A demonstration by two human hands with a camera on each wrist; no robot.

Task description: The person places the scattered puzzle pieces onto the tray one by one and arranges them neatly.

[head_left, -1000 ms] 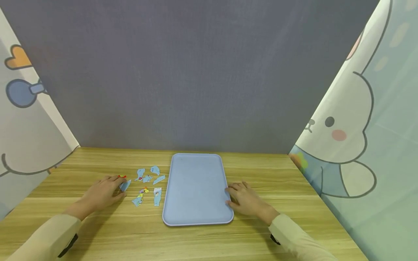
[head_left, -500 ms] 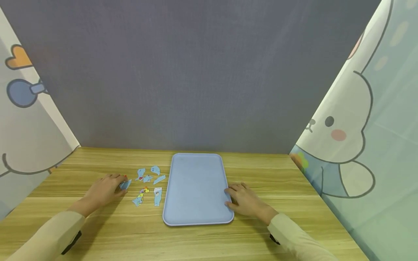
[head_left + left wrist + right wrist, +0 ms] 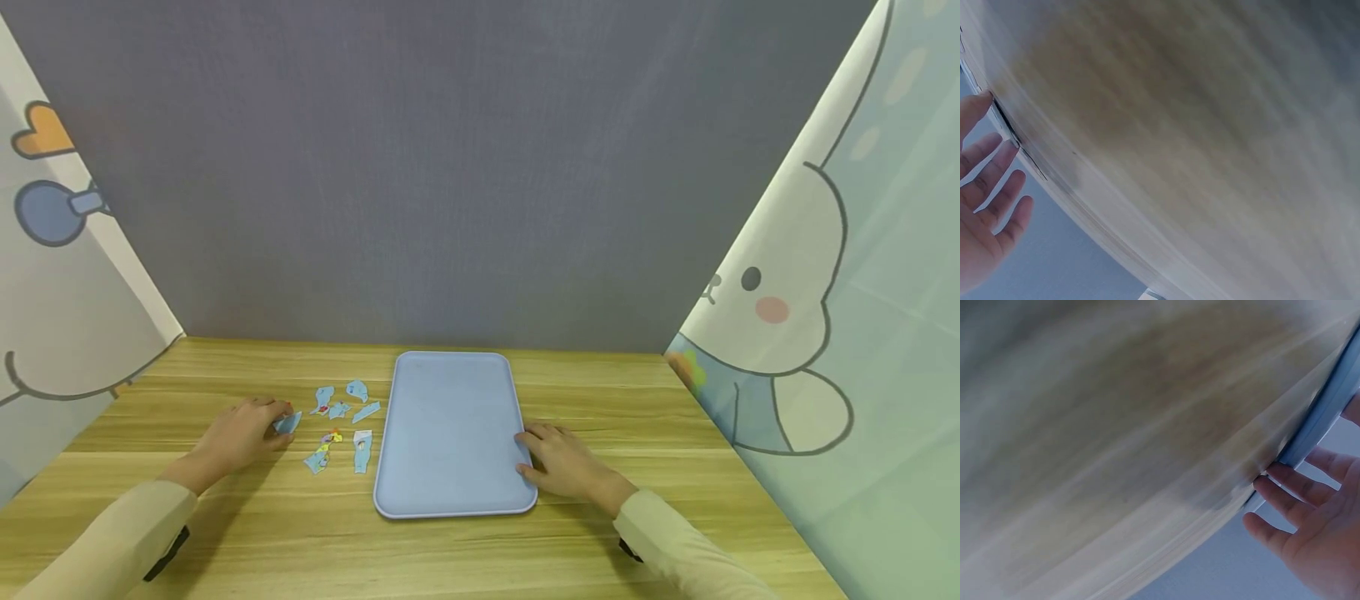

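My left hand (image 3: pixel 243 433) is low over the left part of the table, thumb and fingertips at the edges of a light-blue puzzle piece (image 3: pixel 288 422) and pinching it. A small red bit shows by the fingertips; the hand hides the rest. In the left wrist view, a thin dark edge of the piece (image 3: pixel 1005 120) runs between thumb and fingers. Several flat, irregular blue puzzle pieces (image 3: pixel 362 452) with coloured prints lie just right of this hand. My right hand (image 3: pixel 562 460) rests at the right rim of a pale blue tray (image 3: pixel 455 433), thumb and fingertips touching it, fingers fairly straight.
The wooden table (image 3: pixel 465 558) ends at a grey back panel (image 3: pixel 435 183). Cartoon-printed curtains (image 3: pixel 892 333) stand on both sides. Nothing lies in the tray, whose left rim is close to the nearest pieces.
My left hand has shifted slightly right at the pinched piece, and less of the red bit shows. The right hand, the tray and the other pieces stay in place.
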